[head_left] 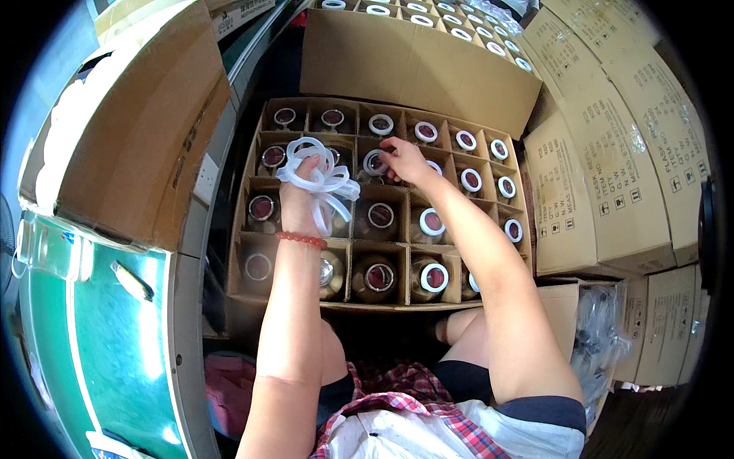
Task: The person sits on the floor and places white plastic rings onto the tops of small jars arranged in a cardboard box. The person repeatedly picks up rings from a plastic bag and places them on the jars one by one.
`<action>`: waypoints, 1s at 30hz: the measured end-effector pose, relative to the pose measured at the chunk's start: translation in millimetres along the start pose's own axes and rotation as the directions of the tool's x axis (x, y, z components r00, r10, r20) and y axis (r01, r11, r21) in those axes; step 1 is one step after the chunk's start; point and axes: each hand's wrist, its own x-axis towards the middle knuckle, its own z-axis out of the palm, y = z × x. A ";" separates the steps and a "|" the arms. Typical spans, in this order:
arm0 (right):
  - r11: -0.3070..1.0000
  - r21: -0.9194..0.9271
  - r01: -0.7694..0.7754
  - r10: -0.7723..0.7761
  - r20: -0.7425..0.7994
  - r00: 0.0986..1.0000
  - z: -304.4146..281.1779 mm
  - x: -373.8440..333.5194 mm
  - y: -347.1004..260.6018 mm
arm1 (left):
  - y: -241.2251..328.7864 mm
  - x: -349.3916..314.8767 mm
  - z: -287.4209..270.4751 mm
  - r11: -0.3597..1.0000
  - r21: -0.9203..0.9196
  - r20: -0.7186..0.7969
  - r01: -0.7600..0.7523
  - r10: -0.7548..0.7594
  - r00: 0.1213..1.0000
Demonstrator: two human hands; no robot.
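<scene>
Your plaid-and-white clothing (pixel 413 428) lies closest to the camera, just on the near side of the divided carton (pixel 377 246), and both your forearms reach forward over that carton. Your left hand (pixel 297 205) is closed around a bunch of white rings (pixel 348 190), which loop over and partly hide the fingers; it hangs above the carton's left half. A red beaded bracelet (pixel 300 240) circles that wrist. Your right hand (pixel 405 162) is at the carton's second row from the far side, third column from the left, its bent fingers touching the right edge of the white ring (pixel 367 163) on a flask mouth; you cannot tell from here whether they grip it. Flasks stand upright in the carton's cells. Those toward its right mostly wear white rings; those in its left columns show bare, shiny rims around dark red tops, such as the rim (pixel 284 116) at its far left corner. Beyond the carton sits a second carton (pixel 420 69) of ringed flasks. Stacked boxes (pixel 566 191) rise to its right, and left of it a green table (pixel 115 336) holds a cutter knife (pixel 131 281).
</scene>
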 end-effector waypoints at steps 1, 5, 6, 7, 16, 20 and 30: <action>0.967 -0.244 0.075 -0.086 -0.037 0.996 2.4 -3.9 0.3 | 2.8 1.2 -2.8 1.000 -0.008 -0.011 0.007 -0.007 1.000; 0.769 -0.608 0.197 -0.311 -0.087 0.946 -1.5 -7.4 14.8 | 9.0 -6.1 2.7 0.999 -0.040 -0.011 -0.029 0.028 1.000; 0.773 -0.611 0.170 -0.281 -0.088 0.956 -1.3 -11.6 8.3 | 11.7 -3.9 -2.1 0.999 -0.044 -0.017 -0.025 0.025 1.000; 0.776 -0.614 0.144 -0.250 -0.090 0.964 -0.4 -14.4 1.8 | 13.5 -1.5 -6.2 0.999 -0.048 -0.024 -0.022 0.021 0.999; 0.656 -0.733 0.180 -0.380 -0.115 0.918 -0.1 -4.2 4.6 | 19.6 -10.4 3.5 0.987 -0.158 0.010 0.011 -0.009 1.000; 0.890 -0.323 0.320 -0.413 -0.281 0.866 5.1 -14.4 -9.9 | 20.7 1.4 -10.0 0.975 -0.216 0.017 0.054 -0.051 0.999; 0.857 0.239 0.456 -0.491 0.110 0.864 22.2 -75.3 -96.5 | 20.5 -2.9 -7.3 0.940 -0.321 0.052 0.113 -0.102 0.993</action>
